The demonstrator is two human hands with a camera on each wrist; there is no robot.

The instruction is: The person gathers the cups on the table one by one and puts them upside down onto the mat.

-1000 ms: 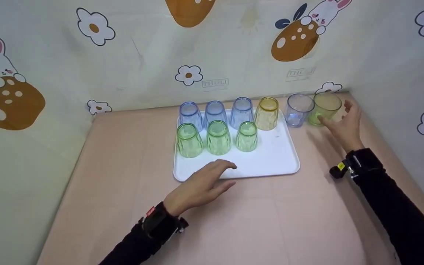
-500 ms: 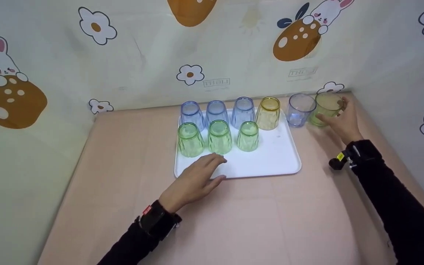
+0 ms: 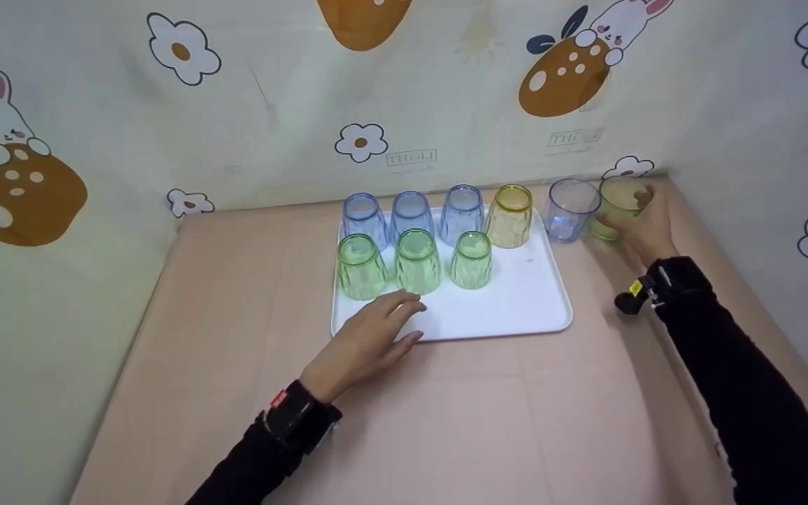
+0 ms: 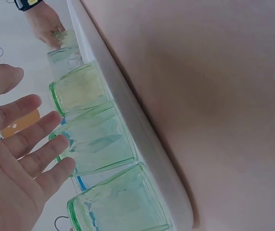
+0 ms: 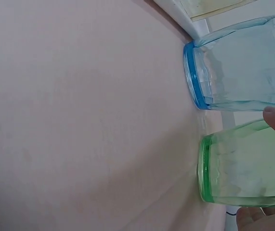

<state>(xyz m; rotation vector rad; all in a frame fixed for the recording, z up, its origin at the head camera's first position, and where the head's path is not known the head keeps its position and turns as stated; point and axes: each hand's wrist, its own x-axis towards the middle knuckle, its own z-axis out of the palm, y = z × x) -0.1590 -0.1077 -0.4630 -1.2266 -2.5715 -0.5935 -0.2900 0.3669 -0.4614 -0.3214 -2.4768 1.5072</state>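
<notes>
My right hand is around an upright green glass at the table's back right, thumb on its left side and fingers on the far right side. Close to its left, a blue glass also stands upright, base on the table. My left hand, fingers spread and a little bent, hovers at the front left edge of the white tray and holds nothing. Behind it, three green glasses form the tray's front row, bases up. The back row has three blue glasses and a yellow glass, also upside down.
Pink cloth covers the table. A patterned curtain rises right behind the glasses and along both sides. The tray's right edge lies close to the upright blue glass.
My right hand has closed in around the green glass, its wrist moving forward and left. My left hand has drawn slightly left. The glasses have stayed in place.
</notes>
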